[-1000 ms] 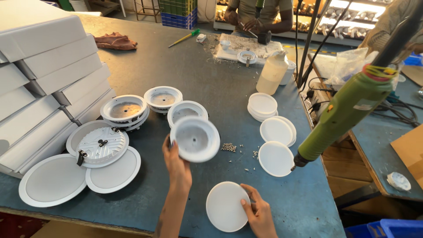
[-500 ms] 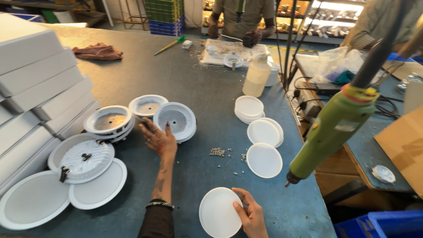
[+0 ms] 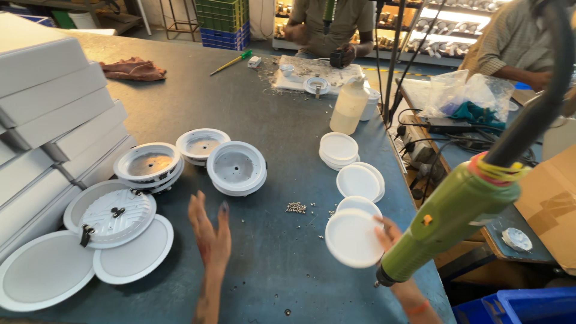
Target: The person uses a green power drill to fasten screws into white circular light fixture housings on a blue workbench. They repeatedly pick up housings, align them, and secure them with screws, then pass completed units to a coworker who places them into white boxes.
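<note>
From the camera on your head, your right hand (image 3: 387,231) grips a round white disc (image 3: 354,238) by its right edge, fingers tucked behind it, lifted a little above the grey table (image 3: 288,120) near its right side. Just behind the disc, more white discs lie flat: one (image 3: 359,204) partly hidden by it, a pair (image 3: 359,181) overlapping, and a small stack (image 3: 338,147) beyond. Your left hand (image 3: 210,237) is open and holds nothing, fingers spread, hovering over bare tabletop. Ahead of it sit round lamp housings: the nearest stack (image 3: 236,167) shows its back with a centre hole, and two more (image 3: 149,163) (image 3: 202,143) stand to its left, open side up. A small heap of screws (image 3: 295,207) lies between your hands. At your far left, large flat round panels (image 3: 117,240) overlap beside a pile of white boxes (image 3: 48,114). A green power screwdriver (image 3: 450,219) hangs at your right, close to the disc. A plastic bottle (image 3: 349,107) stands farther up the table, where another person (image 3: 327,27) works.
</note>
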